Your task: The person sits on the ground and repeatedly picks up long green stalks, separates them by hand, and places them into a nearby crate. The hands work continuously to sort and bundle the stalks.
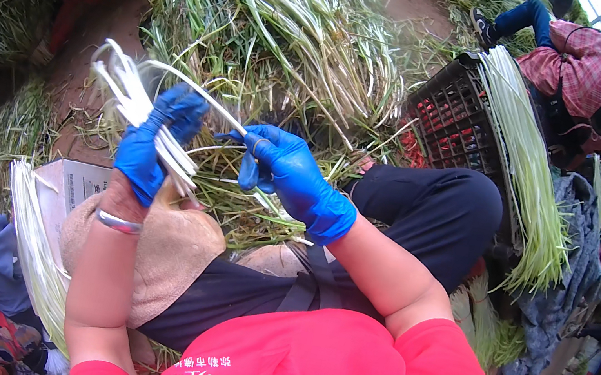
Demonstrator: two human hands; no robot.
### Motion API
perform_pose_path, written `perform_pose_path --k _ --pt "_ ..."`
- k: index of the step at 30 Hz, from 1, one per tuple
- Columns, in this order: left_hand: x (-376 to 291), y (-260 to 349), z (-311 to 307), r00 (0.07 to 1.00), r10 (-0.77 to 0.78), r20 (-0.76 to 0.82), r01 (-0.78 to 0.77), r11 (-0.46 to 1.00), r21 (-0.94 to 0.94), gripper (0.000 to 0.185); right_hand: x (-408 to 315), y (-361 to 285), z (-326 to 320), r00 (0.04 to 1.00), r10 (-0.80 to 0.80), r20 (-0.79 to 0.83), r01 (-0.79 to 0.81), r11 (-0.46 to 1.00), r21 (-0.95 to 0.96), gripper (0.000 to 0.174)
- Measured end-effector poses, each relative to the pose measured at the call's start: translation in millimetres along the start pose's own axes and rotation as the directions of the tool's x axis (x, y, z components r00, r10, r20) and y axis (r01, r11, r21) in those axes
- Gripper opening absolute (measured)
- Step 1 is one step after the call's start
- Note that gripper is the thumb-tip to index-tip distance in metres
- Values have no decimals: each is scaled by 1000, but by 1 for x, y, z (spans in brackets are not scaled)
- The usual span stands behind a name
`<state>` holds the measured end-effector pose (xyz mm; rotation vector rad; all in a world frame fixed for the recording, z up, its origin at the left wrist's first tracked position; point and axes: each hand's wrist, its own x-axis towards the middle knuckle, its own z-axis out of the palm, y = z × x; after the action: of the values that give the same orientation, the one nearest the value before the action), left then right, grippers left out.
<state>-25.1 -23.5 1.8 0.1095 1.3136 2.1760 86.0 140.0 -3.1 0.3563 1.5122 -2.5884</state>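
My left hand (156,142), in a blue glove, is closed round a small bunch of pale white stalks (134,94), their ends sticking out above and below the fist. To its right, my right hand (285,170), also in a blue glove, pinches one long white stalk (203,94) between thumb and fingers; that stalk arches back over toward the left hand. Beyond both hands lies a large heap of green and white leafy stalks (278,35). More loose green leaves (246,226) lie below the hands, between my legs. A tan cloth (169,261) covers one knee.
At right, a dark plastic crate (455,118) carries a long bundle of pale stalks (530,166). Another bundle (38,239) lies on a cardboard box (81,180) at left. A person in a checked shirt (586,68) bends at upper right; someone's clothing (1,263) shows at lower left.
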Motion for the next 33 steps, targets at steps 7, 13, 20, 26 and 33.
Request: perform_pose_path --k 7,13,20,26,33 --pt "3 -4 21 996 -46 -71 31 978 -205 32 31 0 -12 967 80 243 -39 985 -170 24" --pt "-7 24 1 979 173 108 -57 742 -668 32 110 29 -120 828 -336 -448 -141 650 -746 23" --pt "-10 31 3 961 174 216 45 671 -740 31 100 37 -102 947 -255 -197 -154 179 -972 28" --pt "-10 44 -2 931 250 267 11 710 -704 30 62 67 -50 921 -360 -147 191 748 -635 27" --pt "-14 41 -5 903 280 325 -1 758 -652 30 85 75 -103 863 -138 -486 -331 573 -750 42"
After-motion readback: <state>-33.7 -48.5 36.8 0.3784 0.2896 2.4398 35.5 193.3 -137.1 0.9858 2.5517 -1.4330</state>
